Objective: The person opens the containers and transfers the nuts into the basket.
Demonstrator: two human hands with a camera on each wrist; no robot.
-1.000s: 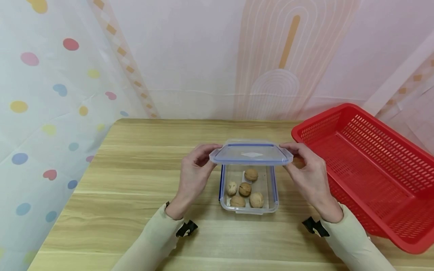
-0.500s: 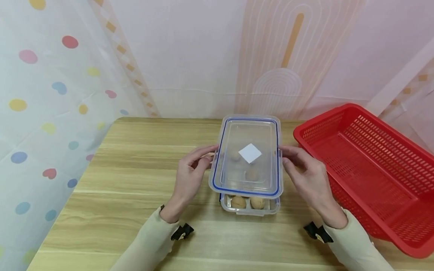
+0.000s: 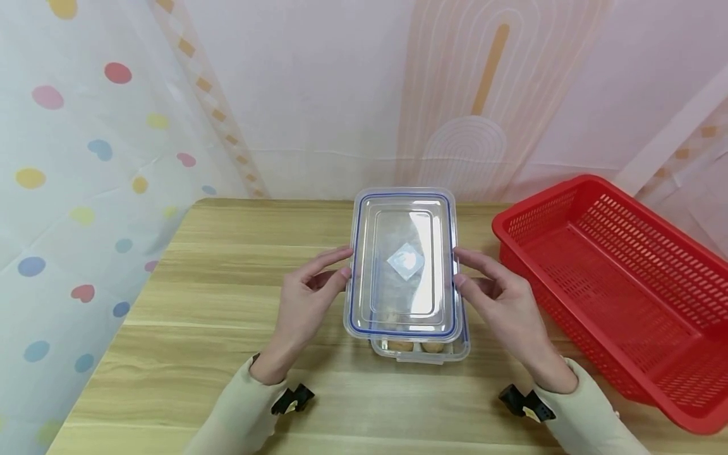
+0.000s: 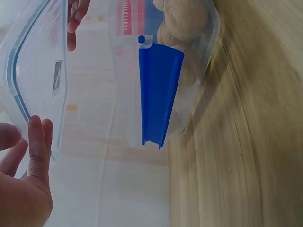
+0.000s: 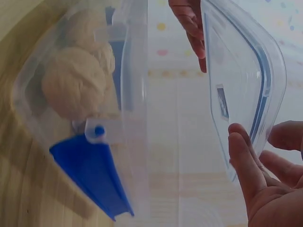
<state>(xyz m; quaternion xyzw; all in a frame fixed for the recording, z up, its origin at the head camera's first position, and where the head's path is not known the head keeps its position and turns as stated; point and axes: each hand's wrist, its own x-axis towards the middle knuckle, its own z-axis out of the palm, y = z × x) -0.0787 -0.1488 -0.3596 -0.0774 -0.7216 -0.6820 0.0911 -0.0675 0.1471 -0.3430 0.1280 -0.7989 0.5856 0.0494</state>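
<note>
Near the middle of the head view, a clear rectangular plastic lid with a blue seal line [image 3: 404, 297] is held up, its long axis running from the lower to the upper edge of the frame. Its broad face is turned towards the camera, with a white diamond-shaped sticker [image 3: 406, 261] at about the centre. The left hand [image 3: 301, 306] has its grip on the lid's left long edge, pinching it between thumb and fingers; the right hand [image 3: 505, 306] pinches the opposite long edge in the same way. Both wrist views show a gap between the lid and the clear plastic box [image 3: 419, 358] below it. The box's near end shows past the lid's lower edge, with brown rounded walnuts [image 3: 433, 347] inside. A blue plastic latch flap [image 4: 158, 94] hangs outward from the box side. Beneath lies the pale wood-grain tabletop [image 3: 227, 303]. Right of frame sits a red perforated plastic basket [image 3: 631, 309], its long axis slanting from upper left to lower right. Across the top hangs a pale patterned cloth [image 3: 318, 101].
</note>
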